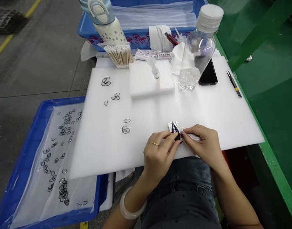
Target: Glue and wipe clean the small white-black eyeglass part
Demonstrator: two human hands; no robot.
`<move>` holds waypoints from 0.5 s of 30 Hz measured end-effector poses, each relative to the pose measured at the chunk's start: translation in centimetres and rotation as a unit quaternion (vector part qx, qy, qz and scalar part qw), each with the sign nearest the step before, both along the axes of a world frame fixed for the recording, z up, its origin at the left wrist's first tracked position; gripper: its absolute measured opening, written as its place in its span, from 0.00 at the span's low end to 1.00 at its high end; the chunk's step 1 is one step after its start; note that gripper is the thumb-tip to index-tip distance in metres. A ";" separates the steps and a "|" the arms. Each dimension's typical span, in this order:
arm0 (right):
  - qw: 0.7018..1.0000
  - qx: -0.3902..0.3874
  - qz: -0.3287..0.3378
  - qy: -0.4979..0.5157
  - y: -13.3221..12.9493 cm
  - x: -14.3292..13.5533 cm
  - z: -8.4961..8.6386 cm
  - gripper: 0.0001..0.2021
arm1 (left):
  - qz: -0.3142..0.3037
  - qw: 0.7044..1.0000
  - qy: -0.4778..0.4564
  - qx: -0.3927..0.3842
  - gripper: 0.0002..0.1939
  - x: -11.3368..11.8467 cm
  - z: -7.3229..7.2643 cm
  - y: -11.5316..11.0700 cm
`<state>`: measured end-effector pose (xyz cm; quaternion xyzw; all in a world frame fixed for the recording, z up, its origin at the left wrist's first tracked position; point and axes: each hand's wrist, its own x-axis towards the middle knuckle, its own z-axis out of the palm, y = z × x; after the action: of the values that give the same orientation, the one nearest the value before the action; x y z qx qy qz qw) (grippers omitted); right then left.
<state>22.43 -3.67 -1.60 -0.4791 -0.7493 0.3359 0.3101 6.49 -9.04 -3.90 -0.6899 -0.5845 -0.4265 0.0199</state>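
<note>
Workpiece, a small dark glossy piece (175, 128), sits at the fingertips of your left hand (157, 152), pinched between thumb and fingers. Pale shiny material (170, 126) shows right behind it; can't tell if the two are joined. Your right hand (206, 141) is just right of the piece, thumb and fingers closed on a folded white cloth (195, 137). Fingertips of both hands nearly meet at the piece; contact between cloth and piece is unclear.

Edges: you're working near the front edge of the white foam sheet (95, 149), with both forearms crossing it above your lap. Right side of the sheet runs along a green rail (276, 175). Left side overhangs part of a blue tray (24, 152) that holds many dark loops (63, 192).

Room: white surface runs left from your left hand to a pair of thin loops (125, 129). Ahead, more of it reaches up to the foam block (146, 87) and the clear bottle (195, 54). Widest stretch is right of your right hand, out to the rail, with the phone (209, 76) and tweezers (234, 84) at its far side.
</note>
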 end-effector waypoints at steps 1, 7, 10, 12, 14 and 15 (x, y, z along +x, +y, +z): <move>1.000 -0.004 0.003 -0.003 0.0 0.0 0.0 0.05 | 0.009 1.000 -0.007 -0.008 0.11 -0.1 0.0 0.0; 1.000 -0.004 0.004 -0.011 0.1 -0.1 0.1 0.04 | 0.005 0.992 -0.080 -0.101 0.16 -0.6 0.1 0.1; 1.000 0.001 0.006 -0.009 0.1 -0.2 0.1 0.04 | 0.010 0.989 -0.095 -0.115 0.13 -0.7 0.1 0.1; 1.000 0.003 0.005 -0.009 0.1 -0.2 0.1 0.04 | 0.014 0.988 -0.098 -0.119 0.13 -0.6 0.2 0.1; 1.000 0.004 0.003 -0.012 0.1 -0.3 0.0 0.04 | 0.015 0.988 -0.099 -0.120 0.13 -0.5 0.2 0.0; 1.000 0.005 0.001 -0.014 0.0 -0.3 0.0 0.04 | 0.016 0.988 -0.098 -0.121 0.13 -0.5 0.2 0.1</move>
<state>22.12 -3.65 -1.64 -0.4811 -0.7560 0.3258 0.3016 5.98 -8.99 -3.66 -0.6327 -0.6417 -0.4181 -0.1144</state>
